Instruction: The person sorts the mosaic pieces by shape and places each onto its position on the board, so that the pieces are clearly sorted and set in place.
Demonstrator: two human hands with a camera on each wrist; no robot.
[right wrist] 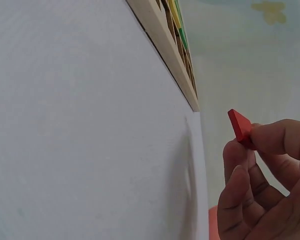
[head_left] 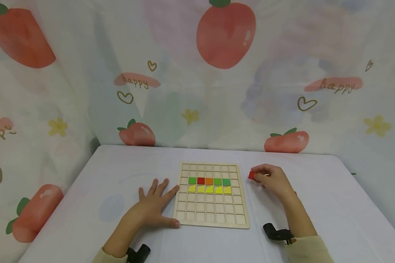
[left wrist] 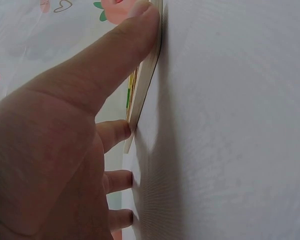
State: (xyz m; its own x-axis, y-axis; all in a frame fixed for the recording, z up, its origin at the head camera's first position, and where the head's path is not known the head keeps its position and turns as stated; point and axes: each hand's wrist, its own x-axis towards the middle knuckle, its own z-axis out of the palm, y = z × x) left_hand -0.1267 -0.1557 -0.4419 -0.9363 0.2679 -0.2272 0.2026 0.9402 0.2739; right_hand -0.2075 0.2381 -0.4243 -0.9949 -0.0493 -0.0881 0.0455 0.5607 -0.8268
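A wooden grid board [head_left: 211,225] lies flat on the white table, divided into small square cells. One row of it holds green, red, orange and green square tiles [head_left: 209,181]; the row just below has several yellow tiles [head_left: 200,189] with a paler, diagonal half. Spread wide, my left hand [head_left: 153,208] touches the board's left edge with thumb and index finger, as the left wrist view also shows. To the right of the board, my right hand [head_left: 272,179] pinches a red tile [right wrist: 241,127] between thumb and fingers, held above the table.
The white table [head_left: 316,190] surrounds the board. Behind it hangs a cloth [head_left: 217,95] printed with fruit, hearts and flowers, and more cloth stands at the left side. Black wrist devices [head_left: 276,233] sit on both wrists, near the sleeves.
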